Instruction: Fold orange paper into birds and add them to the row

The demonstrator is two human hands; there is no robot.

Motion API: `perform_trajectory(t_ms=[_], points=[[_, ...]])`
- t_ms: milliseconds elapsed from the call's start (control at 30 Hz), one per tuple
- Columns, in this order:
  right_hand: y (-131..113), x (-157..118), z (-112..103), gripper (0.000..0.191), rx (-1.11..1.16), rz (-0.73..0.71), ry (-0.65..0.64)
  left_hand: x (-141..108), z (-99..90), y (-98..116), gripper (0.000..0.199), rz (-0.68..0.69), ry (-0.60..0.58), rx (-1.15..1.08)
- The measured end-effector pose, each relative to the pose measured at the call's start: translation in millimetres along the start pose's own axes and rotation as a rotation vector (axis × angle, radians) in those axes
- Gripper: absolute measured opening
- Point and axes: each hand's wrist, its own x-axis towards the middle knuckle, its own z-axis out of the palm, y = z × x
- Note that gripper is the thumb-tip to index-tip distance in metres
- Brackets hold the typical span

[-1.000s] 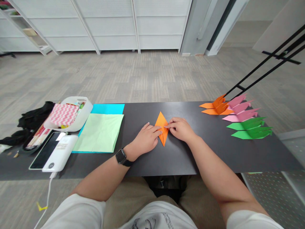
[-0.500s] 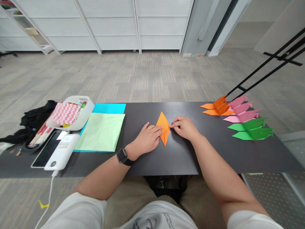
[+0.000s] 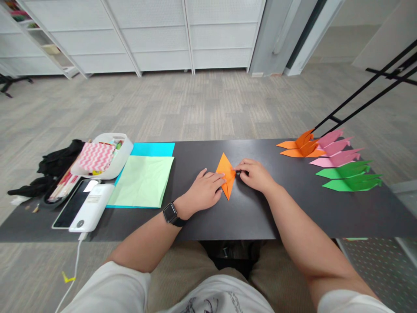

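An orange folded paper [image 3: 224, 163], shaped like a tall diamond, lies on the dark table between my two hands. My left hand [image 3: 205, 189] rests on its left side, fingers stretched out and tips on the paper. At the right corner, the fingers of my right hand [image 3: 254, 174] are closed in a pinch on the paper's edge. The fingertips partly cover the folds there. A dark watch [image 3: 170, 213] is on my left wrist.
Left of my hands lie light green sheets [image 3: 143, 182] over blue paper [image 3: 154, 149]. Beyond them are a white basket [image 3: 122, 158], a white power bank [image 3: 89, 213] and a phone [image 3: 70, 206]. Folded orange [image 3: 301, 148], pink [image 3: 339, 158] and green birds [image 3: 352, 178] stand at right.
The view has shifted slightly, so the table scene sits a little further right. My right fingertips have moved slightly further over the orange paper's right corner; my left hand stays on it.
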Motion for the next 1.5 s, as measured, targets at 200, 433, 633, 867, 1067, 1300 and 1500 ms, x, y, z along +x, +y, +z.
perform_trajectory(t_ms=[200, 433, 633, 867, 1067, 1300, 1500], points=[[-7, -2, -2, 0.028, -0.038, -0.047, -0.038, 2, 2.5, -3, 0.034, -0.005, 0.035, -0.011], [-6, -2, -1, 0.017, -0.047, -0.051, -0.058, 9, -0.3, -6, 0.026, -0.025, 0.128, -0.109], [-3, 1, 2, 0.012, -0.044, -0.037, -0.062, 12, -2.0, -10, 0.01, -0.109, 0.221, -0.071], [-7, 3, 2, 0.011, -0.057, -0.014, -0.06, 12, 5.2, -16, 0.018, -0.091, 0.176, -0.029], [-15, 7, 4, 0.014, -0.092, 0.06, -0.042, 12, 4.3, -13, 0.02, -0.107, 0.18, -0.047], [-17, 10, 9, 0.013, -0.059, 0.12, 0.023, 16, 11.7, -18, 0.04, -0.124, 0.195, -0.066], [-18, 7, 9, 0.022, -0.047, 0.039, 0.036, 16, 13.1, -20, 0.043, -0.145, 0.14, -0.056]])
